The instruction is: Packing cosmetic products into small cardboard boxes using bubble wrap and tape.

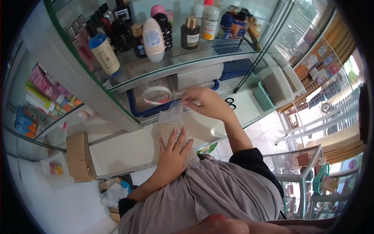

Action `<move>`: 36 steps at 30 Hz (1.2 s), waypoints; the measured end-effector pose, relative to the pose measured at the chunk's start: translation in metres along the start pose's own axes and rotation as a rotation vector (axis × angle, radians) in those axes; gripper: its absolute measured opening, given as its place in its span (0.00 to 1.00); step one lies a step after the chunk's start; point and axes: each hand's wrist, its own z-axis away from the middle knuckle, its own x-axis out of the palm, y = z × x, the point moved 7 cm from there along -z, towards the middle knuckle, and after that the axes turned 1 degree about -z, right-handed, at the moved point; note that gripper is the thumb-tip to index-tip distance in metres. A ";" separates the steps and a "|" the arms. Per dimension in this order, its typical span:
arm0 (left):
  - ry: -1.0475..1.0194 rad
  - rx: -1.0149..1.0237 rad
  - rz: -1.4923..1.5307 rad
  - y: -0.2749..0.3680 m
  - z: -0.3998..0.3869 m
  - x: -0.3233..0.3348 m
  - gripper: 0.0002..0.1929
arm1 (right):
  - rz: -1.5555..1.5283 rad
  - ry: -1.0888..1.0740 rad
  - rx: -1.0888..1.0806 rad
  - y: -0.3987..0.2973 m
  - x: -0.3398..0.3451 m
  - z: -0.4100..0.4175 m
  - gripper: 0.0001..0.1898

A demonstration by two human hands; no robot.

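A bubble-wrapped package (170, 124) lies across the front edge of the white counter (125, 153), its lower end close to my body. Over it, my left hand (173, 155) is laid with spread fingers, holding it down; the thumb is hidden. The contents look pale and blurred through the wrap. My right hand (209, 102) is bent at the package's far, loose end, fingertips close together by the plastic. Whether those fingertips pinch anything is too small to tell. Just beyond, a roll of tape (157, 96) stands in a blue tray (133, 106).
Black-handled scissors (230, 103) lie right of my right hand. Bottles (154, 40) crowd the glass shelf (181, 63) above the tray. A teal basket (264, 96) holds wrapped material at the right. Folded cardboard (78, 156) stands at the counter's left end.
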 end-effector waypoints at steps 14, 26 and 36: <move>0.048 -0.007 -0.003 0.005 -0.003 0.005 0.39 | -0.892 -0.164 0.645 0.085 0.114 0.047 0.32; -0.028 -0.023 0.063 -0.003 -0.010 0.003 0.38 | -0.204 0.006 -0.183 -0.014 0.041 0.041 0.16; -0.041 -0.015 0.043 -0.005 -0.012 -0.001 0.39 | -0.184 -0.047 -0.208 -0.006 0.054 0.081 0.43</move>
